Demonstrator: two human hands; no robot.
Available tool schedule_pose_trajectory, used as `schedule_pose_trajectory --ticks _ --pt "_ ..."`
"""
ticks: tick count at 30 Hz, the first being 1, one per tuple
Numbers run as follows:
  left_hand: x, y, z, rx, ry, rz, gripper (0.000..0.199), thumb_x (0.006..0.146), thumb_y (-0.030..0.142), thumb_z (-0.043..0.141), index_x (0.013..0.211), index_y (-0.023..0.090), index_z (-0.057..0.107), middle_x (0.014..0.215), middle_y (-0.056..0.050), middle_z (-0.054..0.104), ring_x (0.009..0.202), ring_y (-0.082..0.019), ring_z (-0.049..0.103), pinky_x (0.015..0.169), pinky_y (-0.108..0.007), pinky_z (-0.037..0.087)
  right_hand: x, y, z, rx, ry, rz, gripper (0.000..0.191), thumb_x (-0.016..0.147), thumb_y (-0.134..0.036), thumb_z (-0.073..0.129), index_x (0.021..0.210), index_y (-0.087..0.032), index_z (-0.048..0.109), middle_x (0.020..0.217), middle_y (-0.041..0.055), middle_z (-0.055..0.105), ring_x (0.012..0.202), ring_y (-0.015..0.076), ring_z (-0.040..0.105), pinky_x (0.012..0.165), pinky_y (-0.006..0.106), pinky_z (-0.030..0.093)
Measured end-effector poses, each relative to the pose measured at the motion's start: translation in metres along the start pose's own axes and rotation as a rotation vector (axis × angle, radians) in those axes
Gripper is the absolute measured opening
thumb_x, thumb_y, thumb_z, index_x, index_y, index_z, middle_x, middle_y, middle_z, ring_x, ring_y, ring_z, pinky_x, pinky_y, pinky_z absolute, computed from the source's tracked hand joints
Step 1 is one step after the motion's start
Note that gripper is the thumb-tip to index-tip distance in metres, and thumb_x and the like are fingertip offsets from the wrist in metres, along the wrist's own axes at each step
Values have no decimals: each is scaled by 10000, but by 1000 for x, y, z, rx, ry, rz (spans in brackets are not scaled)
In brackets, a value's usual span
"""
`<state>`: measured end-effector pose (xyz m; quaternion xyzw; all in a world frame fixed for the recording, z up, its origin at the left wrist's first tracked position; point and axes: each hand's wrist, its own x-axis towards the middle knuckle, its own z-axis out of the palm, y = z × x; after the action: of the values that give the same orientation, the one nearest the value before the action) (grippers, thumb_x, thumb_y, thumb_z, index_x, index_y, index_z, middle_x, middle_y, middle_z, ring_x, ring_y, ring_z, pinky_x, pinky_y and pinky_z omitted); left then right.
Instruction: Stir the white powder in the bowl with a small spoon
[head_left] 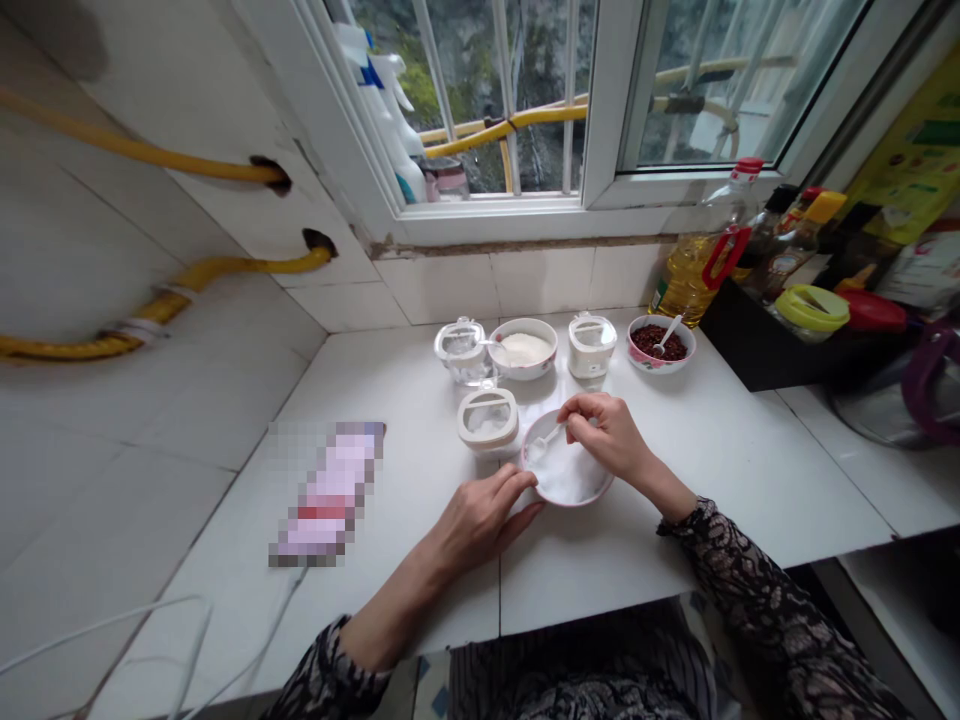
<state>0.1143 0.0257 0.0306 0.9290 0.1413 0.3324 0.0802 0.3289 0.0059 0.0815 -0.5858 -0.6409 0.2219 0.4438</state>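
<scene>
A bowl of fine white grains stands near the middle of the counter. My left hand grips its left rim, fingers on the edge and thumb lower down. Pinched in my right hand is a small white spoon, its scoop low over the grains at the bowl's left side. Just left of the bowl, a clear jar with a cream rim holds white lumps or grains. Behind it are another clear jar, a bowl of off-white grains and a third jar.
A flowered bowl of dark red bits with a white spoon stands back right. Beyond it are an oil bottle and a black rack of condiments. A pixelated flat item with a white cable lies left. The window is behind.
</scene>
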Motion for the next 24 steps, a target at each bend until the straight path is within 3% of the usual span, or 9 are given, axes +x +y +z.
schedule_pose_trajectory --ticks 3,14,24 --pt "0 0 0 4 0 2 151 1002 275 458 1081 151 492 851 -33 617 527 -98 544 483 -209 461 0 -1 -1 107 -19 83 195 734 -139 469 685 -169 655 520 -16 615 498 113 539 543 229 430" --pt "-1 0 0 8 -11 -10 141 995 270 462 1086 166 487 847 -25 614 536 -94 542 485 -203 458 6 5 -6 349 51 268 155 624 -212 476 604 -173 624 437 -34 549 436 103 489 483 222 394" --pt "0 0 1 2 -6 -9 139 986 259 477 1089 167 488 856 -26 615 547 -98 552 488 -205 458 5 2 -6 210 62 244 178 625 -240 464 586 -171 623 430 -36 515 431 97 439 471 218 338"
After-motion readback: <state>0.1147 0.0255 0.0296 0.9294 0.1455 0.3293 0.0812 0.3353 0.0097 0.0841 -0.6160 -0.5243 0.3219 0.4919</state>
